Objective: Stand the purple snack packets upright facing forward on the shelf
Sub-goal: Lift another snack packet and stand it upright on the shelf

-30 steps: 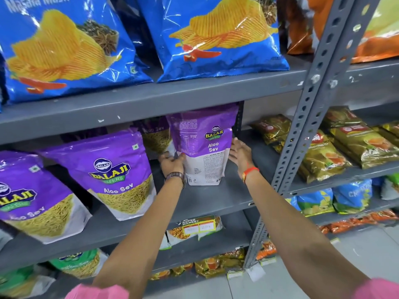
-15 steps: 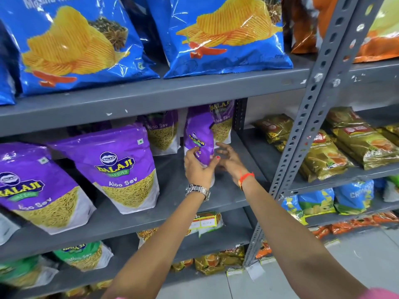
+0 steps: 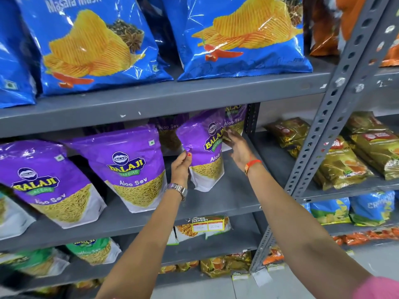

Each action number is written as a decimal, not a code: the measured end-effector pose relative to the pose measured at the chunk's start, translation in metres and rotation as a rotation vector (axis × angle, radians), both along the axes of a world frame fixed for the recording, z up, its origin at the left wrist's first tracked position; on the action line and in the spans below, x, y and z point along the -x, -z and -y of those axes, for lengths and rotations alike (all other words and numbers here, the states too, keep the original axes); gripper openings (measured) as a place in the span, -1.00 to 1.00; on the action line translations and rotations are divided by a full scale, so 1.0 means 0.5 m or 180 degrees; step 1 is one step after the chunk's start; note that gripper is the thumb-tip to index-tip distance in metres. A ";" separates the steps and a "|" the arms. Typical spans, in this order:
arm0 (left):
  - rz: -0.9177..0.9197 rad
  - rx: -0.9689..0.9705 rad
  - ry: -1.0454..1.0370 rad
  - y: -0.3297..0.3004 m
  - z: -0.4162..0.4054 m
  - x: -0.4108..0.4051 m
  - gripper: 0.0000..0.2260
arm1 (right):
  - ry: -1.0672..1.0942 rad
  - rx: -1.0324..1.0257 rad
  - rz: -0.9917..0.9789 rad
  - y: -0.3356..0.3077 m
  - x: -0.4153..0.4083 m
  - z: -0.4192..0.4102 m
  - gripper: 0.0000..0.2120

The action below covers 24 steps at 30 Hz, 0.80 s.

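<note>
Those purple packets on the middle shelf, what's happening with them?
A person is tidying them. The left hand pinches the left edge of one purple Aloo Sev packet, while the right hand touches its right side. The packet stands on the grey shelf, front showing but tilted. Two more purple packets stand to its left, facing forward.

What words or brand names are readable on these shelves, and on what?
"BALAJI WAFERS", "Aloo Sev": held purple packet, likewise the middle purple packet and the left purple packet.
"Masala Masti", partly cut off: blue chip bag.
"SUPER MARKET": shelf tag; its prices too blurred.
Gold packets: unreadable.
</note>
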<state>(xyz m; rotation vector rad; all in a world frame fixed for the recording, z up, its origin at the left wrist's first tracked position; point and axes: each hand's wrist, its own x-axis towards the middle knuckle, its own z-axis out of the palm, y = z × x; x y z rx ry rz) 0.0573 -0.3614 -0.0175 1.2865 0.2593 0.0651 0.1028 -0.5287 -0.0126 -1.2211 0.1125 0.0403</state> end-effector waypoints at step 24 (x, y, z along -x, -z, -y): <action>0.0016 0.1057 -0.0302 -0.002 -0.019 -0.089 -0.73 | 0.0444 -0.0199 0.0088 0.019 -0.063 0.016 -0.93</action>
